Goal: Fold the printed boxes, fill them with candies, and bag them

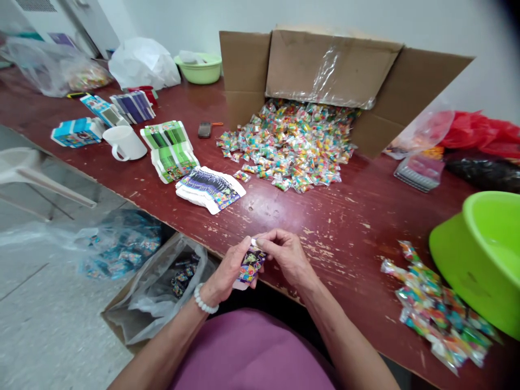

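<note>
My left hand (230,269), with a white bead bracelet at the wrist, is closed around a small dark purple printed candy box (251,265). The box is upright at the table's front edge, with a white flap showing at its lower end. At its top, my right hand (285,253) pinches the white upper flap between thumb and forefinger. Just beyond my hands lies a fanned stack of flat purple-and-white cartons (211,188). Green flat cartons (170,151) lie behind that stack. A heap of wrapped candies (292,143) spills from a cardboard box (325,67) on its side.
A white mug (125,143) stands left near blue cartons (77,132). On the right, a green basin (467,254) stands beside more wrapped candies (442,314). Below the table's front edge, a lined carton (130,319) holds small dark packs; a white stool (36,168) stands at left.
</note>
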### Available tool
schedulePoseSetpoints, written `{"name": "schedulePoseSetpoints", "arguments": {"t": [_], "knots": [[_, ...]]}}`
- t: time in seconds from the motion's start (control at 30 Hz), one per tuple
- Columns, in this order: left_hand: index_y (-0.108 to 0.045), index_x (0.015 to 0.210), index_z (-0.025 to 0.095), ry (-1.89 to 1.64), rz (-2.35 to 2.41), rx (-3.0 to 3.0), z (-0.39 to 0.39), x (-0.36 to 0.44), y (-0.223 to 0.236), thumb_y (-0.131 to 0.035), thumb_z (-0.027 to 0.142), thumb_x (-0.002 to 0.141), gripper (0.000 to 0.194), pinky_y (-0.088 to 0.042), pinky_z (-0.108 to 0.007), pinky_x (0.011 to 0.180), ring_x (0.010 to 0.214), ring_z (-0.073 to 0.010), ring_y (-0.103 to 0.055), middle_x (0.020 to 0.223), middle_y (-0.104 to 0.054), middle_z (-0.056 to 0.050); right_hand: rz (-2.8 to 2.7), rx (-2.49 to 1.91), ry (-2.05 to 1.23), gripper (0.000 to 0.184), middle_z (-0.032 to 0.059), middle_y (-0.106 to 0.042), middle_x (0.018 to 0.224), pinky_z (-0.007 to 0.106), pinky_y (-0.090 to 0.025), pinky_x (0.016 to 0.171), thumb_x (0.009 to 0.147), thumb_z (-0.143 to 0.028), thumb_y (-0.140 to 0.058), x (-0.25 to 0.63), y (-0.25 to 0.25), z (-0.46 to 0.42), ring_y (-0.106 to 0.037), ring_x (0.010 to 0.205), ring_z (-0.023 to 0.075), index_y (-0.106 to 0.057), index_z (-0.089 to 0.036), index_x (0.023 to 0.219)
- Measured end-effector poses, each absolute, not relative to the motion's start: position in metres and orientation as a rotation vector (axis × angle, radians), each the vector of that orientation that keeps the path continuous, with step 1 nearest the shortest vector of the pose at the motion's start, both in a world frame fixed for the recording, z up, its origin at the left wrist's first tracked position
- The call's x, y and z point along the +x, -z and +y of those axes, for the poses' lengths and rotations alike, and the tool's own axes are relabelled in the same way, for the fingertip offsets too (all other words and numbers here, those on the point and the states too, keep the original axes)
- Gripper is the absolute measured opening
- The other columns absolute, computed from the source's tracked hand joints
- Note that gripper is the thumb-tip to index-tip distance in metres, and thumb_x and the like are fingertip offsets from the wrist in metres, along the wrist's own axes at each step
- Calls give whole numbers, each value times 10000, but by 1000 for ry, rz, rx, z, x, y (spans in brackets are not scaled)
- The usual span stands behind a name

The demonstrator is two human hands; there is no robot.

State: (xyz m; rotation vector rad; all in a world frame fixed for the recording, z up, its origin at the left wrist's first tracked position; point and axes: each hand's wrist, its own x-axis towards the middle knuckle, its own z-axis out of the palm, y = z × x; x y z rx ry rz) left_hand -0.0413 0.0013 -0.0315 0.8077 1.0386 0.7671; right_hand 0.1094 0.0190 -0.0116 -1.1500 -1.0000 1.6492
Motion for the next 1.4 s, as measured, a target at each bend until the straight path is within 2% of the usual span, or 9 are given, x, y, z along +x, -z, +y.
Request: {"name": "schedulePoseSetpoints", "arguments": {"t": [0.13, 0.23, 0.4, 0.57, 0.73, 0.9, 1.07, 1.23, 1.4], "knots": [[-680, 1119, 127, -785, 1029, 783, -1, -38, 33, -398, 686, 911, 659, -431, -223, 431, 449, -121, -559, 667, -648, -43, -1116, -1199, -1554, 251, 23, -703, 658, 241, -461, 441, 791, -398, -737, 108, 14, 19, -567, 428, 116, -660, -162, 759], [-624, 1277, 148, -783, 1051, 834, -1, -38, 31, -382, 697, 914, 701, -422, -218, 436, 453, -118, -554, 664, -643, -32, -1182, -1118, -1550, 262, 42, -732, 814, 251, -482, 477, 807, -402, -731, 112, 14, 19, -578, 480, 109, -631, -176, 720], [-556, 1394, 188, -801, 1039, 876, 1, -40, 25, -408, 693, 913, 713, -434, -225, 446, 498, -122, -560, 718, -648, -34, -1475, -989, -1432, 192, 53, -712, 1008, 298, -533, 704, 918, -375, -622, 124, 9, 13, -647, 745, 155, -654, -214, 818], [-629, 1293, 228, -881, 1054, 887, 4, -34, 22, -506, 652, 893, 597, -483, -230, 510, 601, -117, -601, 1001, -688, -82, -1869, -1020, -923, 124, 87, -682, 1065, 346, -489, 878, 937, -222, -538, 123, 9, 8, -629, 986, 214, -657, -239, 970], [-495, 1332, 273, -899, 1017, 725, 15, -33, 15, -660, 512, 859, 555, -498, -231, 555, 624, -128, -626, 861, -666, -17, -1929, -1098, -982, 183, 49, -705, 982, 327, -504, 833, 965, -325, -514, 137, 21, 62, -649, 896, 198, -664, -236, 1020], [-516, 1229, 223, -1065, 1040, 641, 32, -41, 13, -719, 455, 832, 503, -520, -243, 635, 743, -141, -647, 1003, -711, -66, -1988, -1634, -274, 459, 196, -532, 1434, 493, -368, 1039, 903, -272, -582, 156, 45, 152, -467, 1286, 344, -554, -135, 1339], [-576, 1146, 194, -1109, 1117, 659, 38, -58, 19, -830, 410, 721, 540, -541, -263, 712, 843, -162, -659, 997, -716, -49, -2188, -1744, -102, 264, 137, -657, 1300, 561, -322, 992, 931, -273, -561, 148, 56, 166, -466, 1207, 362, -679, -208, 1158], [-577, 979, 176, -1116, 1261, 614, 38, -79, 28, -911, 346, 560, 562, -563, -295, 632, 661, -147, -646, 782, -659, 34, -2307, -1599, -192, 163, 83, -699, 1221, 437, -404, 896, 930, -303, -593, 154, 58, 122, -539, 1087, 291, -748, -253, 941], [-547, 921, 177, -1184, 1422, 759, 37, -90, 38, -883, 397, 571, 533, -494, -214, 535, 615, -118, -627, 804, -668, 21, -2039, -1463, -448, 202, 98, -694, 1141, 398, -460, 867, 921, -334, -585, 182, 67, 89, -615, 985, 251, -736, -238, 1014]]}}
